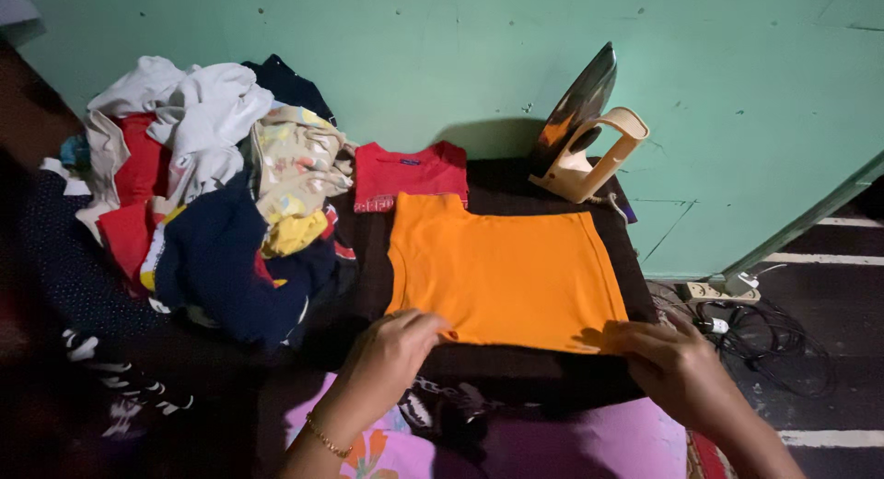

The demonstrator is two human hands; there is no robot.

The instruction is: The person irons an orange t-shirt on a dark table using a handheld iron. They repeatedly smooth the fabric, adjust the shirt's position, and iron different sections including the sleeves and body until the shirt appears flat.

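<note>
The left hand (391, 350) pinches the near edge of the orange shirt (502, 272) at its left corner. The right hand (677, 364) pinches the same edge at the right corner. The orange shirt lies flat on a dark cloth (516, 193) that covers the ironing spot. Just behind the orange shirt, on its left side, sits a folded red shirt (410, 175). Behind its right side an iron (585, 129) stands up on its end. Left of the orange shirt is a big pile of clothes (207, 184). Right of it, on the floor, lie black cords (769, 336).
</note>
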